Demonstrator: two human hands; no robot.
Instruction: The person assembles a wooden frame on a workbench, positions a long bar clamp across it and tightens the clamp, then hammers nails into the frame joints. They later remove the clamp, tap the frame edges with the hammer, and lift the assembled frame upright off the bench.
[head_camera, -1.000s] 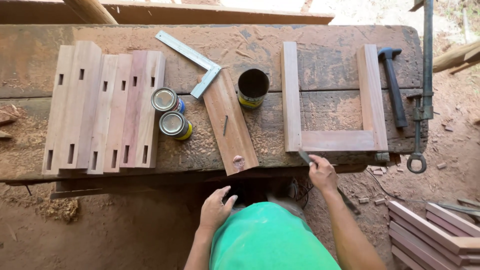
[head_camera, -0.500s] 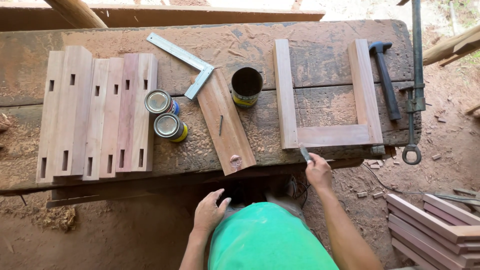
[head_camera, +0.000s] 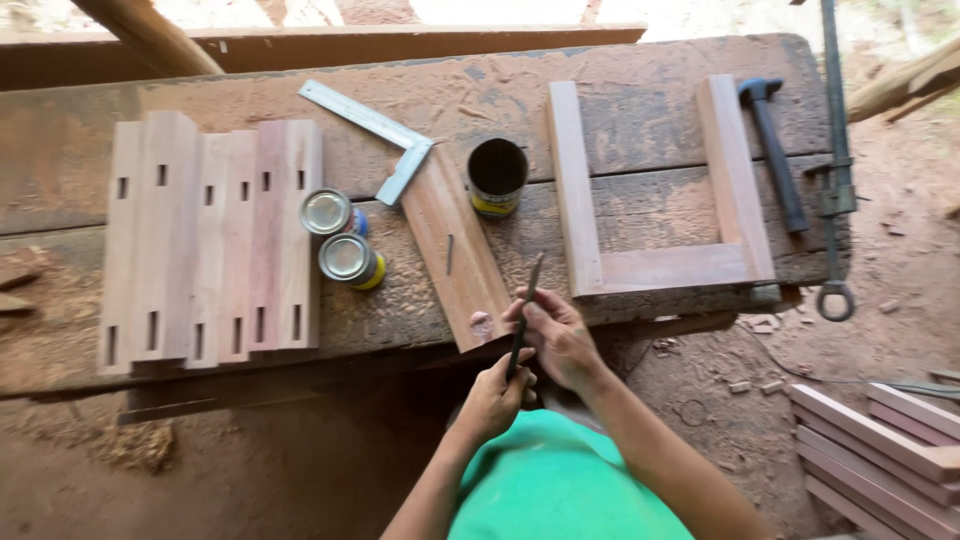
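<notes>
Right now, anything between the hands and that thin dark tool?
No. Both hands already grip the tool: the right hand around its middle, the left hand at its lower end. Its tip hangs over the bench edge, beside the slanted board.

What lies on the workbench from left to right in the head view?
Slotted wooden boards → two closed tins → metal square → open can → U-shaped wooden frame → hammer → long clamp.
</notes>
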